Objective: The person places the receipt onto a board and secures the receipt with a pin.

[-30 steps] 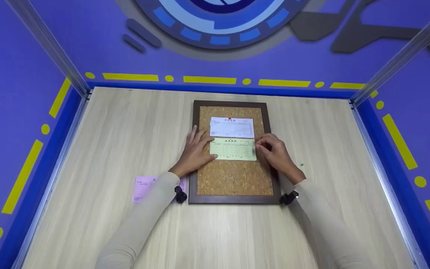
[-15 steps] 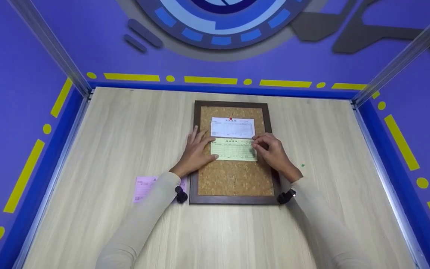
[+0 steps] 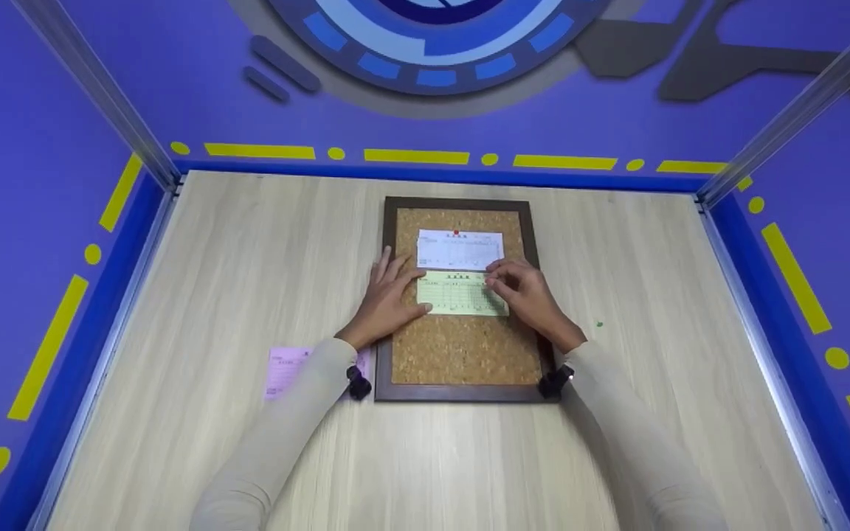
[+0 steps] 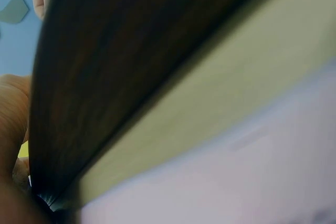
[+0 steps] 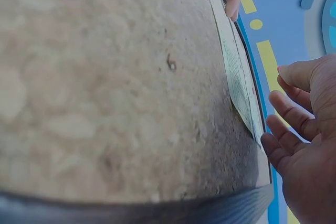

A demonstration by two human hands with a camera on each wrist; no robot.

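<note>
A green printed slip (image 3: 462, 293) lies on the framed corkboard (image 3: 465, 350), just below a white slip (image 3: 460, 251) with a red push pin (image 3: 456, 232) at its top edge. My left hand (image 3: 388, 299) rests over the board's left side, its forefinger and thumb pressing the green slip's left corners. Above that slip's upper right part, my right hand (image 3: 532, 295) has thumb and forefinger pinched together. In the right wrist view a tiny red spot, seemingly a push pin (image 5: 279, 69), shows at those fingertips; the rest of it is hidden.
A pink slip (image 3: 285, 372) lies on the table left of the board, partly under the left forearm. A small green push pin (image 3: 600, 324) lies on the wood to the right. Blue walls (image 3: 425, 133) enclose the table.
My right hand has moved left from the green slip's right edge to over its upper right part. The left hand stays in place.
</note>
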